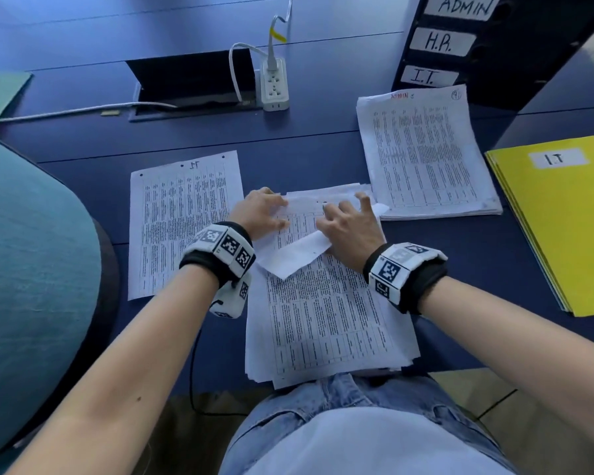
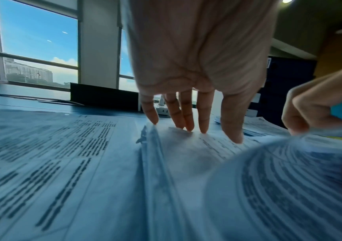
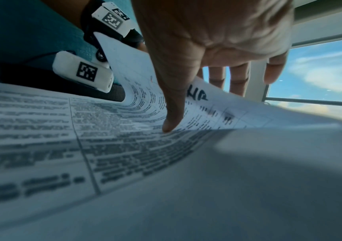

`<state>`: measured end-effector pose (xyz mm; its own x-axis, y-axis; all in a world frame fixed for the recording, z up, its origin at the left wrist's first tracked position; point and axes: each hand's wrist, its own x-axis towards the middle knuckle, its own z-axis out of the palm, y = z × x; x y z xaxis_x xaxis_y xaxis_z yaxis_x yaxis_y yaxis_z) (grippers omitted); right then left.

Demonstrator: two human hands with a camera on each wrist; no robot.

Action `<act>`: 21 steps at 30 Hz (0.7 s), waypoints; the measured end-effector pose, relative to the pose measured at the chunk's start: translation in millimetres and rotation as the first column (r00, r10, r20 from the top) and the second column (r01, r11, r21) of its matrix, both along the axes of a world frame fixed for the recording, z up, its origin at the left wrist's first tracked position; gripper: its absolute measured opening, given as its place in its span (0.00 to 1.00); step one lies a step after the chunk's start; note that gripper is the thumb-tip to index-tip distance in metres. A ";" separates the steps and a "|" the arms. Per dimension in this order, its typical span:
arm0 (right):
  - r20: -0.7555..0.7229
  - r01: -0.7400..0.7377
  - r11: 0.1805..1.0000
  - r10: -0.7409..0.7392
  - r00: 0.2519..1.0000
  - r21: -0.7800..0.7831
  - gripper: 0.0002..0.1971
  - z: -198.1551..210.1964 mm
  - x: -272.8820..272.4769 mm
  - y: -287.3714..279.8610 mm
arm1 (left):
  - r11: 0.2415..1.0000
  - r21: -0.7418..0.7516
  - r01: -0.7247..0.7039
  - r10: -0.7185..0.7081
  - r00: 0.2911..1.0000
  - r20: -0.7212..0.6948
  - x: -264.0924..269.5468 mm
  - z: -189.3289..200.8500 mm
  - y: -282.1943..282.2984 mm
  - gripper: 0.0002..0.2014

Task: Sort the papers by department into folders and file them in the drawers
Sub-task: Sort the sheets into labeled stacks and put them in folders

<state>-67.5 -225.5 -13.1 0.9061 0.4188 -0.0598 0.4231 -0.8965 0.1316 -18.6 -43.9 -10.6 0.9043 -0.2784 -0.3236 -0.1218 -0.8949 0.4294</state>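
Dark blue desk (image 1: 323, 138) under three paper stacks (image 1: 326, 323), yellow folders (image 1: 563, 228), power strip (image 1: 274, 84), drawer unit (image 1: 515, 53)

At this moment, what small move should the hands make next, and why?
Probably lift the curled top sheet clear with the right hand and start a separate pile. The right wrist view shows "HR" handwritten on it, while the sorted piles read IT and ADMIN. The left hand lies with straight fingers on the unsorted stack, steadying it.

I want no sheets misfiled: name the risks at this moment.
The right hand curls a sheet marked HR back over the middle stack; a crease or two sheets lifting together is possible. The stack overhangs the table edge and could slide onto the lap.
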 end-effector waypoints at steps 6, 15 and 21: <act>-0.051 0.031 0.998 -0.028 0.998 0.057 0.15 -0.9 -8.4 4.6 | 0.974 0.225 0.006 -0.003 1.000 -0.012 -0.3 -4.9 -8.8 0.31; -0.157 0.072 0.996 -0.062 0.986 0.059 0.20 0.0 -2.9 -0.1 | 0.976 0.196 0.096 -0.117 0.988 0.101 6.0 1.7 -7.5 0.16; -0.215 0.106 0.991 -0.086 0.973 0.086 0.48 4.1 14.4 0.1 | 0.980 0.135 0.148 -0.166 0.978 0.129 9.3 5.6 -3.8 0.13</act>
<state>-53.1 -225.4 -9.0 0.9137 0.3436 -0.2170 0.3434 -0.9384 -0.0400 -9.3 -47.7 -5.0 0.8911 -0.3861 -0.2386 -0.3159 -0.9050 0.2849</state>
